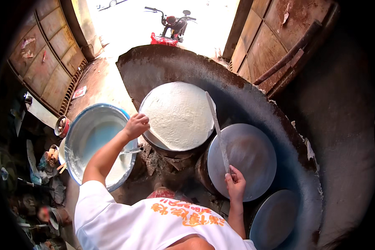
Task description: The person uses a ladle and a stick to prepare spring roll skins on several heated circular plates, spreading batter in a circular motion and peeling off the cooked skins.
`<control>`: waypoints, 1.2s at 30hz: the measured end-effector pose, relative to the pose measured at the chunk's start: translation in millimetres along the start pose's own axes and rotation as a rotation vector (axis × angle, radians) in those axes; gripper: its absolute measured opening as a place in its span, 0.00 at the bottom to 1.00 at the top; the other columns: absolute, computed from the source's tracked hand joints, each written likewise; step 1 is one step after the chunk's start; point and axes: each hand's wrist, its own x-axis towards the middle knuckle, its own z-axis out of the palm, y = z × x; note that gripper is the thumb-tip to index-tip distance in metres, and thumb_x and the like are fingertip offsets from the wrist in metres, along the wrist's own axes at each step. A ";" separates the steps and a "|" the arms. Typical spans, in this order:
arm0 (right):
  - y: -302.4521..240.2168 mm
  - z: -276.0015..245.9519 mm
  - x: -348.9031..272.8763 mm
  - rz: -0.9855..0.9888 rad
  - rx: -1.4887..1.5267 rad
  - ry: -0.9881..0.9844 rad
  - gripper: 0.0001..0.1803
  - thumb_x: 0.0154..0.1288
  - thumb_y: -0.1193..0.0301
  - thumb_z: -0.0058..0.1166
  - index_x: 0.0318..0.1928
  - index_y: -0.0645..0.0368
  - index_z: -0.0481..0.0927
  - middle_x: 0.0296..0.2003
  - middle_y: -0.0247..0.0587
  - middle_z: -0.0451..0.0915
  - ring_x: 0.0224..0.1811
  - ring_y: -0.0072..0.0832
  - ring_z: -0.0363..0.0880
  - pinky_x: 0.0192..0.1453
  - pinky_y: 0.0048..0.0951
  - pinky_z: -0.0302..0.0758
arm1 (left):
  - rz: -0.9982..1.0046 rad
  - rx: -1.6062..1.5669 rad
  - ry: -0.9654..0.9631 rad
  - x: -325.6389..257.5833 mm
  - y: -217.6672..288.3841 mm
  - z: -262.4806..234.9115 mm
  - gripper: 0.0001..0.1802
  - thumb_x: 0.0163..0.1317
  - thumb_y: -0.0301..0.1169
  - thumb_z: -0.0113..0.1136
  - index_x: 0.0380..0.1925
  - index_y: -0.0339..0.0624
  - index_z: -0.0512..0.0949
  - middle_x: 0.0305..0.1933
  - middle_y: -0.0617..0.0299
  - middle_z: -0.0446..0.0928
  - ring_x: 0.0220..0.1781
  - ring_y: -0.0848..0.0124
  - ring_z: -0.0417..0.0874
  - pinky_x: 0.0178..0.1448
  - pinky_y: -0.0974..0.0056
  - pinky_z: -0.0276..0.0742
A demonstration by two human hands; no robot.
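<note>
A large round pale pancake point(178, 112) covers the griddle at the far middle, its surface bumpy and cream-coloured. At its left edge, my left hand point(138, 126) is closed, fingertips pinching the rim of the sheet. My right hand point(236, 183) grips the near end of a long, thin, flat spatula point(219, 137). The blade slants up and away, its far tip beside the pancake's right edge. Beneath the spatula and right hand lies a bare round griddle point(248, 160) with a grey-brown top.
A large blue-rimmed basin point(91, 125) with whitish liquid and a ladle handle point(131, 151) stands at left. Another round griddle point(274, 218) sits at lower right. A curved, rough-edged counter point(154, 58) surrounds the griddles. Beyond are rusty metal doors point(50, 50) and a red scooter point(171, 29).
</note>
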 end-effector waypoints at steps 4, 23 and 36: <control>30.5 6.3 29.0 -0.011 0.287 0.011 0.18 0.62 0.77 0.54 0.54 0.61 0.75 0.22 0.29 0.73 0.17 0.10 0.63 0.19 0.12 0.59 | 0.183 0.031 0.137 33.4 -11.9 -44.4 0.07 0.43 0.32 0.62 0.26 0.56 0.79 0.37 0.71 0.71 0.46 0.70 0.72 0.51 0.60 0.69; 25.2 2.7 62.1 0.107 0.597 0.097 0.17 0.63 0.77 0.53 0.53 0.61 0.74 0.22 0.30 0.73 0.16 0.11 0.63 0.17 0.12 0.58 | -0.621 -0.565 0.449 148.1 26.4 -57.9 0.30 0.59 0.20 0.56 0.63 0.47 0.65 0.28 0.59 0.75 0.27 0.67 0.76 0.34 0.62 0.74; -63.8 -21.5 52.3 -0.297 0.334 0.262 0.18 0.53 0.88 0.55 0.31 0.53 0.62 0.41 0.40 0.78 0.35 0.20 0.76 0.42 0.21 0.74 | 0.280 -0.578 0.449 58.4 186.7 -132.7 0.22 0.45 0.25 0.66 0.45 0.46 0.78 0.31 0.68 0.75 0.33 0.68 0.69 0.37 0.65 0.70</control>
